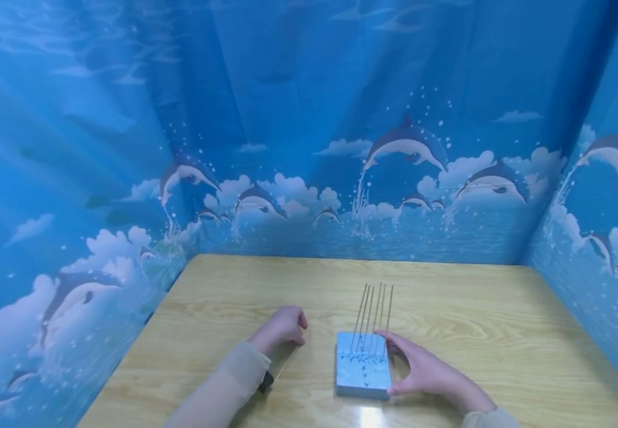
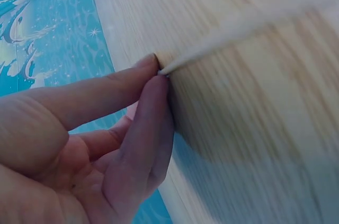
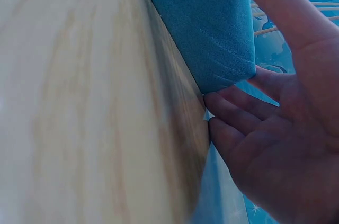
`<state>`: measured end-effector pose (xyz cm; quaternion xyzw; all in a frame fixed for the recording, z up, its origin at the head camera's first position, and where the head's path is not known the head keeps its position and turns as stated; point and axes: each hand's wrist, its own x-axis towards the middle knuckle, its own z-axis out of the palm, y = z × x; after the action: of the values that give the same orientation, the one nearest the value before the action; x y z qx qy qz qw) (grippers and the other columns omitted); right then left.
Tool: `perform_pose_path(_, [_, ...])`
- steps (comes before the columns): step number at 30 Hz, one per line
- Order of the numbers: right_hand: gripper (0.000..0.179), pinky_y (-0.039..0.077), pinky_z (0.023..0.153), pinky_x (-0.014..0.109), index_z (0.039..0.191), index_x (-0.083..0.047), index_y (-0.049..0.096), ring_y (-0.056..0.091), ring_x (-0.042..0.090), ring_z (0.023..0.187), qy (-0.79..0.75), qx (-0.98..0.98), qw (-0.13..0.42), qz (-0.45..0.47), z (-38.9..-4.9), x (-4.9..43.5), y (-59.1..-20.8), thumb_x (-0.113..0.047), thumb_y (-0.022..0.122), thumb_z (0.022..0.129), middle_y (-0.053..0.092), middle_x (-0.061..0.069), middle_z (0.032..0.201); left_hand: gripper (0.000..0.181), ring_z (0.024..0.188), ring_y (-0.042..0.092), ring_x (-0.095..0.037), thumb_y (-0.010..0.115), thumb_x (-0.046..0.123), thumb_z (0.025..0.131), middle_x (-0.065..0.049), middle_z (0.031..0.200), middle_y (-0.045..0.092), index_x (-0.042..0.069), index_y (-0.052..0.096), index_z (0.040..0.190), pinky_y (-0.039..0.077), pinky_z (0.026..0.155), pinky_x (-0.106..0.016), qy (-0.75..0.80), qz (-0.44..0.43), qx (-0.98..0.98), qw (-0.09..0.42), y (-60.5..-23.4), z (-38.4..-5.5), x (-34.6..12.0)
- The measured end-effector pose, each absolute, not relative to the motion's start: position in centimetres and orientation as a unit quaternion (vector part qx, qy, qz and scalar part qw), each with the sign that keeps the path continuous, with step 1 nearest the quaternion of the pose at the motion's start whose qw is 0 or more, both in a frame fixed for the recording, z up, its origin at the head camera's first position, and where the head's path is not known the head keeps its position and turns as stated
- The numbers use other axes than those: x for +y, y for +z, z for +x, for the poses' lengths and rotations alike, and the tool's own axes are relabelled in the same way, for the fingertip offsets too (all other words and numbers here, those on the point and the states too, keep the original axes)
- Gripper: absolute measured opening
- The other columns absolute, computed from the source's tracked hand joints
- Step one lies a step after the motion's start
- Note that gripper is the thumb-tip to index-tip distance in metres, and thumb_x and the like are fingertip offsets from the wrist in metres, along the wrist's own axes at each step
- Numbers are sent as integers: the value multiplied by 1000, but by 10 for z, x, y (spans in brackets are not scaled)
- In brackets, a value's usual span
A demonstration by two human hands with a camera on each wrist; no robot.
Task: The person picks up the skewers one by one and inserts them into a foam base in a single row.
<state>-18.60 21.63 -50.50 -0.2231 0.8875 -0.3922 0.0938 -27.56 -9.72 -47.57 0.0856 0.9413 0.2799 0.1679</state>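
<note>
My left hand [image 1: 283, 327] pinches a thin wooden stick [image 2: 212, 39] between thumb and fingertips, low over the table to the left of a blue foam block [image 1: 363, 375]. In the head view the stick slants from beside the wrist up past the fingers. Several similar sticks [image 1: 371, 312] stand in the block in a row along its far part, leaning slightly. My right hand [image 1: 423, 367] holds the block from its right side, thumb at the near corner and fingers at the far one. Small dark holes or marks dot the block's top.
The block rests on a wood-grain table [image 1: 234, 291]. Blue cloth [image 1: 298, 119] printed with dolphins and clouds hangs behind the table and along both sides. A dark strap item [image 1: 266, 381] sits at my left wrist.
</note>
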Motion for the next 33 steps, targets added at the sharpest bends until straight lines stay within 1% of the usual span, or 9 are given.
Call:
perform_pose_path(7, [120, 26, 115, 63, 153, -4, 29, 47, 38, 135, -389, 889, 95, -223, -186, 217, -505, -50, 87, 59, 44, 17, 152, 29, 61, 57, -14, 76, -9, 65, -4, 73, 60, 3, 63, 88, 51, 55, -22, 317, 85, 928, 176, -480, -279, -102])
perform_pose_path(14, [120, 25, 115, 62, 154, -6, 28, 45, 38, 137, -394, 886, 103, -220, -187, 217, -505, -49, 87, 59, 41, 16, 154, 28, 59, 59, -12, 75, -11, 64, -4, 69, 62, 1, 66, 88, 56, 56, -22, 356, 94, 913, 176, -480, -279, -107])
perform_pose_path(19, [120, 24, 115, 64, 154, -7, 28, 45, 39, 137, -395, 886, 106, -219, -187, 217, -505, -49, 87, 59, 41, 17, 154, 26, 62, 60, -12, 75, -10, 66, -4, 73, 65, 1, 68, 89, 57, 59, -23, 384, 94, 898, 192, -482, -280, -112])
perform_pose_path(27, [120, 25, 115, 63, 154, -5, 28, 46, 39, 136, -393, 886, 100, -226, -187, 217, -505, -49, 87, 60, 43, 17, 153, 28, 66, 62, -15, 72, -12, 69, -8, 79, 66, 1, 70, 94, 60, 63, -27, 424, 55, 874, 230, -486, -284, -116])
perform_pose_path(30, [119, 26, 115, 62, 154, -5, 28, 46, 37, 136, -393, 886, 100, -225, -186, 217, -505, -49, 87, 60, 43, 16, 153, 30, 65, 62, -15, 72, -12, 70, -8, 79, 66, 0, 70, 97, 60, 63, -27, 438, 53, 866, 236, -485, -285, -118])
perform_pose_path(33, [120, 25, 115, 63, 154, -4, 29, 45, 39, 137, -387, 889, 98, -224, -187, 217, -504, -50, 87, 60, 43, 17, 153, 33, 64, 63, -15, 70, -12, 72, -9, 81, 67, -2, 70, 103, 60, 61, -27, 454, 60, 858, 232, -480, -285, -119])
